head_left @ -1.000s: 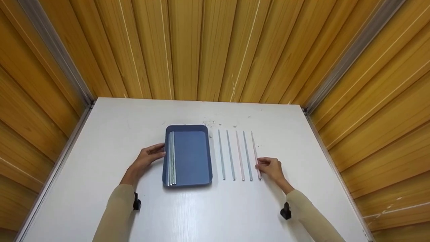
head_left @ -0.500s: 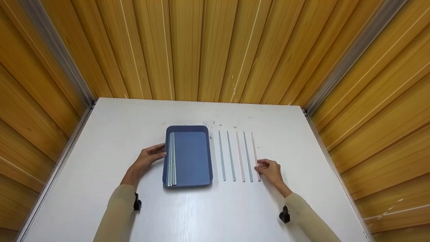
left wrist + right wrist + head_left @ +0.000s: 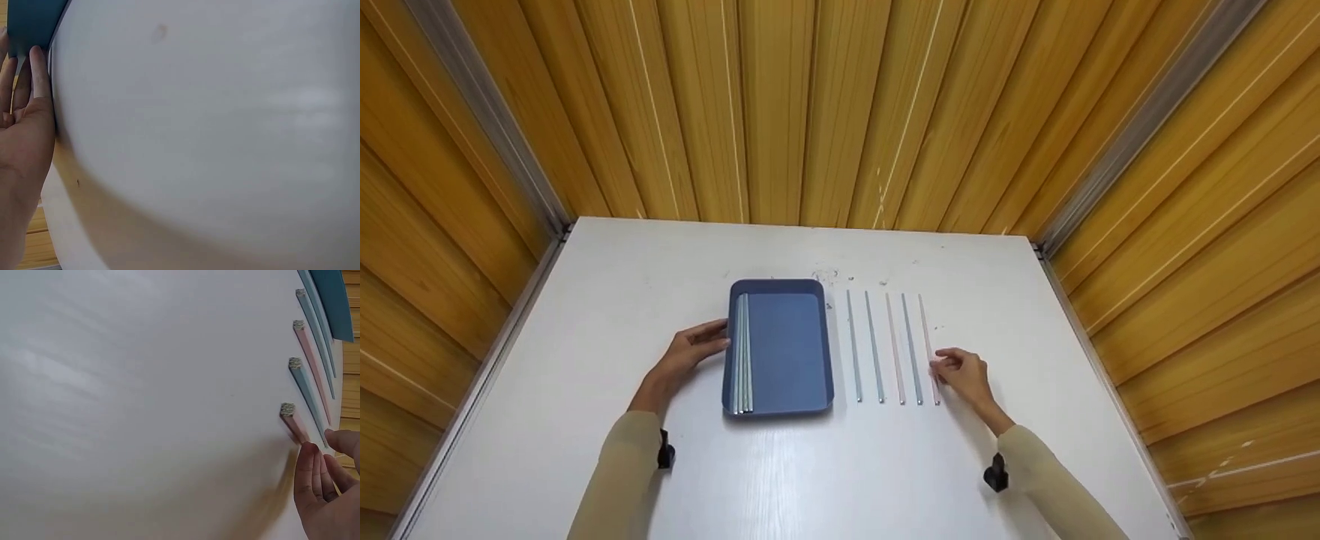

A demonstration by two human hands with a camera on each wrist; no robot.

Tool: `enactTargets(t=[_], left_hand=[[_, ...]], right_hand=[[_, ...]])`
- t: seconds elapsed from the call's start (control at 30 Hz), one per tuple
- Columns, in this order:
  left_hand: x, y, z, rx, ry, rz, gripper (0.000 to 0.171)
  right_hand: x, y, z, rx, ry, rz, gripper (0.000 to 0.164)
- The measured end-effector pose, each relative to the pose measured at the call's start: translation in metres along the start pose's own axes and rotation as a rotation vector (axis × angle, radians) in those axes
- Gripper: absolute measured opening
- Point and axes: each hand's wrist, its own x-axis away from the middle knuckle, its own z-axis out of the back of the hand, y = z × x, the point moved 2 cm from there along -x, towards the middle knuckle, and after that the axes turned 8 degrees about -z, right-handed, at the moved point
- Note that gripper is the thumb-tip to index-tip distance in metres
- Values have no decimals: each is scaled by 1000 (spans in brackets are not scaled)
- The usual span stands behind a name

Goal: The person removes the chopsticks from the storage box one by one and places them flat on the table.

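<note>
Several slim chopsticks lie side by side on the white table, right of the blue tray (image 3: pixel 791 411). The rightmost is a pink chopstick (image 3: pixel 927 330); a blue chopstick (image 3: pixel 912 349) lies left of it. My right hand (image 3: pixel 966 377) is at the pink chopstick's near part. In the right wrist view its fingertips touch or nearly touch this pink chopstick (image 3: pixel 292 423), and the thumb stands apart from them. Along the tray's left side, pale chopsticks (image 3: pixel 743 352) lie bunched. My left hand (image 3: pixel 684 354) rests against the tray's left outer wall, fingers extended.
Another pink chopstick (image 3: pixel 895 349) and two more blue ones lie in the row, left of the blue chopstick. Small dark marks (image 3: pixel 825 274) dot the table behind the tray. Wood-patterned walls (image 3: pixel 810 112) enclose the table's back and sides.
The rightmost pink chopstick has shifted slightly left at its near end and now lies in line with the others. My right fingers have loosened around it. My left hand stays at the tray.
</note>
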Motion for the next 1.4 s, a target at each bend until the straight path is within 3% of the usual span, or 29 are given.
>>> enactTargets(t=[0.27, 0.67, 1.0, 1.4], left_hand=[[5, -3, 1, -9, 1, 9, 62], [3, -2, 1, 4, 26, 24, 65], [3, -1, -1, 17, 20, 22, 63], [0, 1, -1, 9, 14, 5, 61]], right_hand=[[-14, -39, -6, -62, -79, 14, 22], [-18, -126, -46, -63, -234, 179, 22], [-38, -133, -102, -125, -326, 188, 23], [-37, -165, -162, -238, -510, 170, 29]])
